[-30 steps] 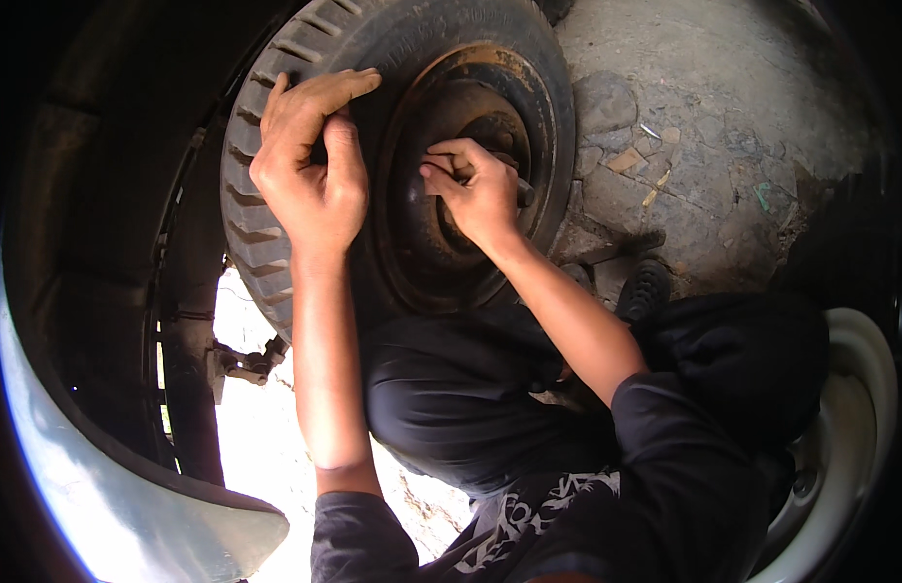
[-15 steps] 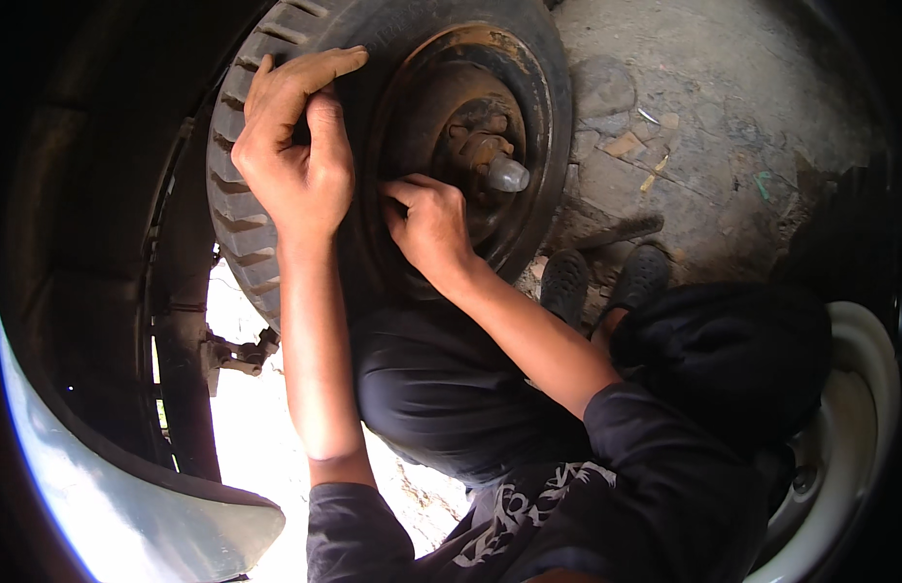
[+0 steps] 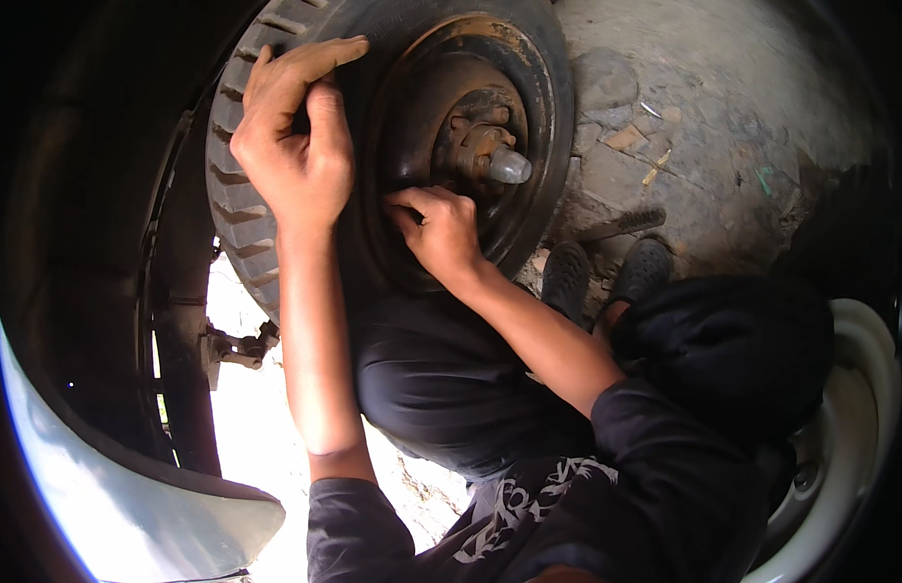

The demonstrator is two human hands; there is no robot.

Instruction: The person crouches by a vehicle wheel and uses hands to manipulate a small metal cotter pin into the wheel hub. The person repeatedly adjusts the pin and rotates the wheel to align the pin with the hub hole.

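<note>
We see the black rubber treaded tyre (image 3: 239,201) cut off by the upper edge, partly hidden behind the bare left hand (image 3: 297,141). Whether the bare right hand (image 3: 439,230) grips anything, we cannot tell. The lower edge crops the cream-white round wheel (image 3: 873,350).

A hand could pass over the upper rim (image 3: 409,124), between the left hand (image 3: 300,146) and the jutting hub (image 3: 478,146) — the right hand (image 3: 436,228) blocks the way lower down, across the rim's lower left. Below, a bent knee (image 3: 402,381) crowds the tire (image 3: 239,194); left of the tread a bracket (image 3: 241,352) juts from a dark panel (image 3: 187,272) into the bright gap
</note>
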